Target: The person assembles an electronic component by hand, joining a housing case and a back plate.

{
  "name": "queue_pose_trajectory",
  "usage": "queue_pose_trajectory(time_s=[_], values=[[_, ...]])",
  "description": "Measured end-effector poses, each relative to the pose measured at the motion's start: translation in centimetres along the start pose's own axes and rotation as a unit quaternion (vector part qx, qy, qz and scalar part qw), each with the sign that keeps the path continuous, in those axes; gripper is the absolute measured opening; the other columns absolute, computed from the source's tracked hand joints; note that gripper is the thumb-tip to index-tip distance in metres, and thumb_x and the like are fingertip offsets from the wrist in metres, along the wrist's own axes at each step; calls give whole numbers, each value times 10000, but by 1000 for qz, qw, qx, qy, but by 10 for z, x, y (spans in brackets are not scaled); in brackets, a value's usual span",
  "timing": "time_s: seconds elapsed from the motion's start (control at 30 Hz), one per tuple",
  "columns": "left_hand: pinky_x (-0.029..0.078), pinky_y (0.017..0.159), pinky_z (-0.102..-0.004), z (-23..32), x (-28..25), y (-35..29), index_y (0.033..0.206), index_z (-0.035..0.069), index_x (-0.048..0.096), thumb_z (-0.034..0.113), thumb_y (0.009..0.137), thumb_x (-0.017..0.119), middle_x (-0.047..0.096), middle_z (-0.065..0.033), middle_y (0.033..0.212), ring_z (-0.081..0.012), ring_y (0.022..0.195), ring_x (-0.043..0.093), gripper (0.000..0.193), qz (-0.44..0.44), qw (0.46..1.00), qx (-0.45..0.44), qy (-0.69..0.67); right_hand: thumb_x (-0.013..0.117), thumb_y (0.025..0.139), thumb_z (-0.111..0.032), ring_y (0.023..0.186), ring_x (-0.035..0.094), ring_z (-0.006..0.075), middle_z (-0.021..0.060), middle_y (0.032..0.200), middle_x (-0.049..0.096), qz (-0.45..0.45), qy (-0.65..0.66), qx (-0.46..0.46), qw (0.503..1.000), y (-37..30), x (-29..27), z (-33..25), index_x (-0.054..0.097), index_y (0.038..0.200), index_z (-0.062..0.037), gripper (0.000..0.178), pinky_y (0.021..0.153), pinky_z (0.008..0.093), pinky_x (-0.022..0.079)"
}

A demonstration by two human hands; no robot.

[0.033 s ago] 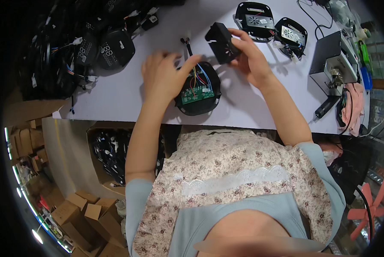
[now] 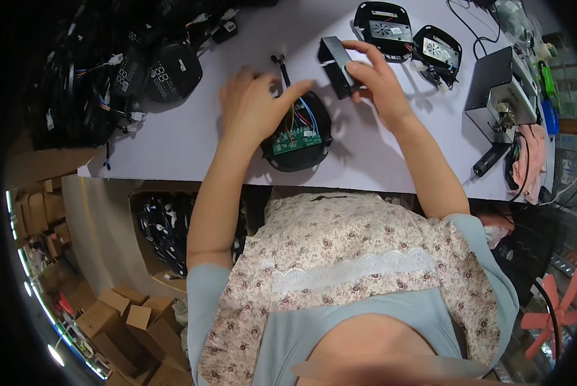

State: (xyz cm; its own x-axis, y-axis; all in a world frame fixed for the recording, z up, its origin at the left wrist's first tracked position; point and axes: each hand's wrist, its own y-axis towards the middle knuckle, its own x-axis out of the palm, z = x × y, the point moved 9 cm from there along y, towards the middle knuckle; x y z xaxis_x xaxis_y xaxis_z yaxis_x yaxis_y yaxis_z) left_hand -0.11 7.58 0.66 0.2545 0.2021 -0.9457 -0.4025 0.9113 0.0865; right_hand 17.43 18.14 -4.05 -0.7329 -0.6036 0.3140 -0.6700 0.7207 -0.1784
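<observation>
My right hand (image 2: 373, 80) grips a black U-shaped cover (image 2: 340, 63) by its right side, thumb on its face, above the table. Left of it, my left hand (image 2: 253, 103) is spread with the thumb stretched to the right, over the upper left of a round black housing (image 2: 295, 161). Nothing shows in those fingers. The housing lies open side up, with a green circuit board (image 2: 296, 143) in its near half. Red, yellow and blue wires (image 2: 307, 116) run from the board toward the far rim. A black cable (image 2: 280, 64) with a plug sticks out beyond the housing.
Black display units (image 2: 174, 74) with wires are piled at the left. Two housings with metal plates (image 2: 383, 30) lie at the far right. A metal-fronted box (image 2: 504, 96), a black screwdriver-like tool (image 2: 491, 159) and a pink cloth (image 2: 528, 164) are at the right edge. Below stands a carton (image 2: 148, 257).
The black cover has turned in my right hand, showing its flat face more from the side, and has shifted slightly right. My left hand has moved a little to the right.
</observation>
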Motion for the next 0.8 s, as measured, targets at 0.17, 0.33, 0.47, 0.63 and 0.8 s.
queue_pose_trajectory(time_s=[0.17, 0.33, 0.47, 0.63, 0.8], values=[[497, 806, -374, 11, 19, 12, 967, 54, 749, 333, 802, 797, 637, -106, 961, -270, 928, 635, 327, -44, 985, 68, -152, 709, 856, -389, 891, 697, 299, 132, 1268, 586, 156, -613, -174, 755, -56, -14, -54, 671, 1251, -180, 448, 794, 438, 557], [479, 670, -258, 3, -20, -23, 919, 16, 689, 66, 827, 769, 629, -39, 844, -127, 728, 590, 132, 45, 958, 87, -268, 623, 890, -276, 1071, 672, 408, 210, 1415, 521, 57, -640, -93, 760, -59, -22, -35, 652, 1310, -146, 441, 904, 469, 548], [524, 687, -256, -25, -30, -72, 917, 18, 699, -34, 818, 789, 674, -49, 917, -111, 773, 644, 143, 117, 946, 65, -296, 531, 871, -31, 1065, 659, 405, 214, 1412, 518, -21, -580, -24, 814, -59, -24, -35, 552, 1430, -139, 570, 933, 437, 538], [556, 774, -246, -70, -7, -108, 937, -3, 700, -9, 902, 753, 737, -88, 977, -110, 860, 686, 64, 160, 873, -59, -457, 505, 832, 74, 1045, 658, 366, 163, 1389, 546, -64, -634, -82, 766, -58, -26, -40, 548, 1442, -152, 652, 890, 443, 536], [546, 797, -327, -67, -37, -106, 907, 29, 711, 51, 839, 796, 741, -91, 904, -202, 868, 697, 110, 227, 945, -30, -234, 662, 767, 23, 1049, 654, 358, 129, 1389, 550, -81, -689, 13, 720, -57, -19, -40, 575, 1403, -149, 664, 880, 419, 542]])
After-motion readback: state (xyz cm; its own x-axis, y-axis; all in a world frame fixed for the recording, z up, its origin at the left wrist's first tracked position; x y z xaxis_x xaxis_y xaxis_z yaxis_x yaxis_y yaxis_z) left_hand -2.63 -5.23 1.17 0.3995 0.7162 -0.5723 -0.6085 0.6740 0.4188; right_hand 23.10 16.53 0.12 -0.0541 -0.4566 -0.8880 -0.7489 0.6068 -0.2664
